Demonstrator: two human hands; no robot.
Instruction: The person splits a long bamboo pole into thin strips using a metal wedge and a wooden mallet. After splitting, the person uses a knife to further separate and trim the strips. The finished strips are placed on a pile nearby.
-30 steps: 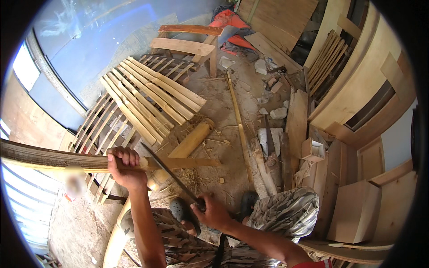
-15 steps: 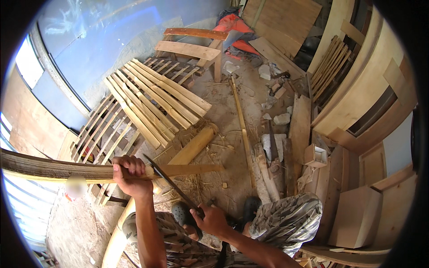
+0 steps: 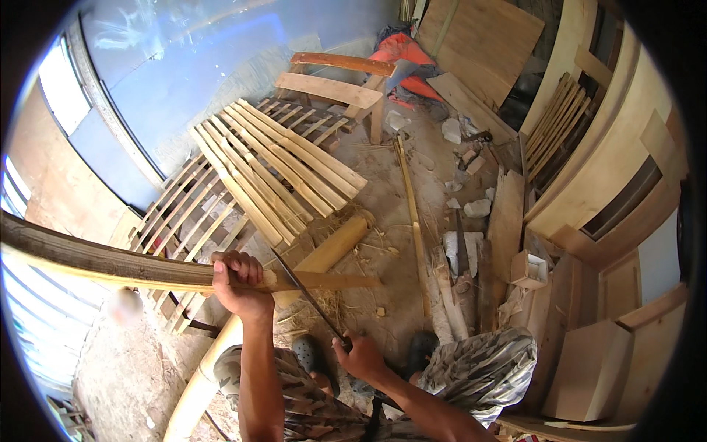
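Observation:
My left hand (image 3: 241, 286) is wrapped around a long split bamboo length (image 3: 110, 254), which runs out past the left edge of the view. Just right of that fist the length continues as a narrower tongue (image 3: 339, 281) above the floor. In my right hand (image 3: 361, 358) is the dark handle of a long, thin-bladed knife (image 3: 305, 292). Its blade slants up and left, crossing the bamboo close to my left fingers; whether it touches or cuts in, I cannot tell. Beneath them a thick round bamboo pole (image 3: 193, 383) lies slantwise on the ground.
Split bamboo strips (image 3: 276, 166) lie across a slatted wooden frame (image 3: 173, 210) ahead. A narrow bamboo strip (image 3: 412, 214) lies on the floor, with shavings (image 3: 317, 313) near the pole. Boards (image 3: 508, 221), a small wooden box (image 3: 529, 269) and curved wooden panels (image 3: 589, 361) crowd the right.
The whole view has shifted, so the scene sits farther right. The bamboo's left end appears higher at the picture's edge. Both hands keep their grips.

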